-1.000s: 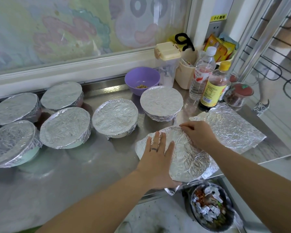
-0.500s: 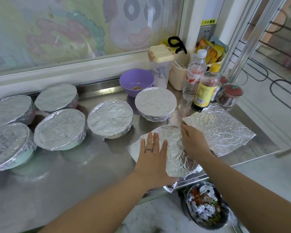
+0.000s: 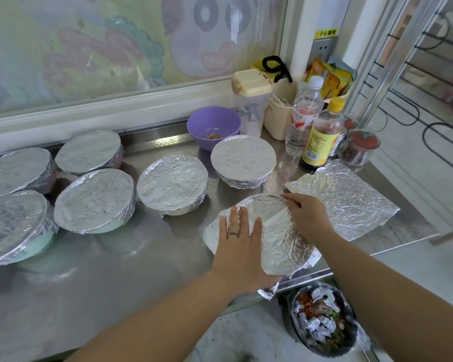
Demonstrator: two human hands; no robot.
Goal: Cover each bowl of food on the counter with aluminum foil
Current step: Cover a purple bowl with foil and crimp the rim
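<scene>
Head view: a steel counter (image 3: 115, 283) ran beneath a window covered in a faded cartoon film, and two bare forearms reached in from the near edge.
Back right corner: a clear water bottle (image 3: 302, 118) with a white cap stood just beside a yellow-capped bottle (image 3: 322, 137) of dark liquid. A cream tub (image 3: 280, 116) and a clear canister (image 3: 250, 100) with a cream lid stood behind them.
Right edge: a glass jar (image 3: 360, 147) with a red tomato-shaped lid held something dark and speckled.
Spare sheet (image 3: 351, 199): lay flat and crinkled on the counter, just right of the right hand, its near corner reaching toward the counter's edge.
In the way: the two bottles stood close behind the spare sheet, and the nearest covered bowl (image 3: 242, 158) sat just behind the bowl being worked on.
Covered bowls: five more stood to the left, in two loose rows, each capped tightly in foil with contents hidden.
Purple bowl (image 3: 213, 126): uncovered, at the back against the ledge, with a small heap of yellowish-brown bits at the bottom.
Below the counter: a dark bin (image 3: 322, 320) held crumpled foil scraps mixed with food waste.
Foil sheet (image 3: 280, 241): draped over a bowl near the front edge, loose corners sticking out at the left and hanging past the front; the bowl beneath was hidden.
Left hand (image 3: 239, 246): lay flat on the sheet with fingers straight, a ring on one finger, gripping nothing.
Right hand (image 3: 309, 218): fingers were curled over the far right rim, pinching the foil sheet down around it.
</scene>
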